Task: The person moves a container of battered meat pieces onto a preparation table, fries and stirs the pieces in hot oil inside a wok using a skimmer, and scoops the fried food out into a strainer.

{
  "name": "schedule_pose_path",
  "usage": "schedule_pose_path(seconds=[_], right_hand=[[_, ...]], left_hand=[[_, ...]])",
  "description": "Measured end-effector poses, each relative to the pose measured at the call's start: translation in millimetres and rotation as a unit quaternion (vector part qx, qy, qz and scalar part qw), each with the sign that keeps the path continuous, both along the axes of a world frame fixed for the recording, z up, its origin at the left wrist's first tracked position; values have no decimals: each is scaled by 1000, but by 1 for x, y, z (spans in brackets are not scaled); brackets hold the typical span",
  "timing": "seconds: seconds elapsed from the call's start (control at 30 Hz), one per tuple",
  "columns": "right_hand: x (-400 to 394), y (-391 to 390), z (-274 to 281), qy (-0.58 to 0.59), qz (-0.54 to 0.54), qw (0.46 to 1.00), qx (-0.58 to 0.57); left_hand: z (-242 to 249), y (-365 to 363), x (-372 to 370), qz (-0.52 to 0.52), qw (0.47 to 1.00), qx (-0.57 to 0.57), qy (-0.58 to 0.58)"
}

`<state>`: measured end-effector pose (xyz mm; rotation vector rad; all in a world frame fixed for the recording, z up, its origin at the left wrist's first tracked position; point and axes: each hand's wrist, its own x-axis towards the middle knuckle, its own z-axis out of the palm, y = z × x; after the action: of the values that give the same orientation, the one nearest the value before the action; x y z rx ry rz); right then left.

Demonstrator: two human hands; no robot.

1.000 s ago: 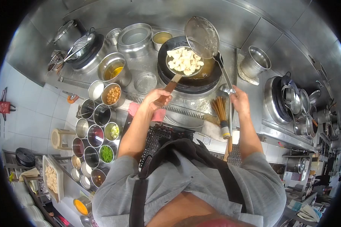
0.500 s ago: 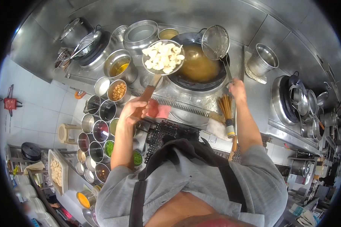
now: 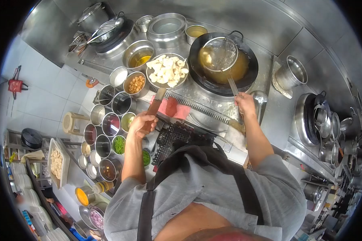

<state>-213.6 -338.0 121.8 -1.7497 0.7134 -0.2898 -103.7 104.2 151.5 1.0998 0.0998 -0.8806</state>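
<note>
Over the wok (image 3: 223,60), a strainer (image 3: 219,54) is gripped by the right hand (image 3: 245,105), apparently skimming; a food-laden ladle (image 3: 167,71) is clasped by the left hand (image 3: 142,122), kept level.

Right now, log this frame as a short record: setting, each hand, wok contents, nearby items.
setting: steel kitchen counter with a stove
left hand: grips the wooden handle of a perforated ladle heaped with pale food pieces, beside the wok
right hand: holds a wire strainer lowered into the wok
wok: bubbling oil
nearby: seasoning pots, red cloth
</note>
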Motion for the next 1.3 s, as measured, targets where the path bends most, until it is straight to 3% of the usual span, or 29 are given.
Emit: schedule_pose_path(seconds=[0.03, 0.1, 0.2, 0.33, 0.43, 0.5, 0.53, 0.6, 0.73, 0.8, 1.07, 1.13, 1.17, 1.23, 1.3], right_hand=[[-3, 3, 0, 1, 2, 1000, -2], [-8, 10, -2, -8, 8, 994, 107], [-18, 38, 37, -12, 7, 995, 96], [-19, 32, 34, -16, 71, 995, 74], [-21, 50, 61, 19, 127, 991, -33], [-18, 65, 72, 73, 127, 963, -225], [-18, 66, 68, 73, 127, 963, -226], [-16, 67, 55, -44, 141, 893, -424], [-12, 66, 54, -49, 136, 912, -385], [-8, 65, 61, 51, 108, 976, -181], [-21, 1, 60, 10, -7, 993, -118], [-31, -4, 90, 110, -61, 951, -281], [-37, -15, 87, 114, -67, 950, -282], [-46, -34, 83, 153, -67, 855, -491], [-54, -40, 87, 189, -70, 866, -457]], left_hand=[[-5, 0, 0, -3, 1000, -1, -1], [-21, 2, 4, -4, 1000, -10, 9], [-35, 0, 5, 3, 1000, -17, 19], [-55, 2, 7, -2, 999, -38, 23], [-60, 2, 11, -7, 999, -37, 26], [-61, 2, 10, -12, 999, -44, 26], [-62, 2, 10, -11, 998, -61, 32], [-65, 4, 11, -11, 996, -80, 37], [-74, 13, 12, -29, 992, -113, 41], [-77, 15, 14, -26, 992, -116, 41], [-115, 12, 47, -29, 991, -113, 58], [-132, 11, 60, -35, 994, -94, 54], [-134, 10, 64, -34, 995, -76, 48], [-139, 12, 72, -41, 995, -69, 53], [-144, 17, 79, -62, 995, -60, 54]])
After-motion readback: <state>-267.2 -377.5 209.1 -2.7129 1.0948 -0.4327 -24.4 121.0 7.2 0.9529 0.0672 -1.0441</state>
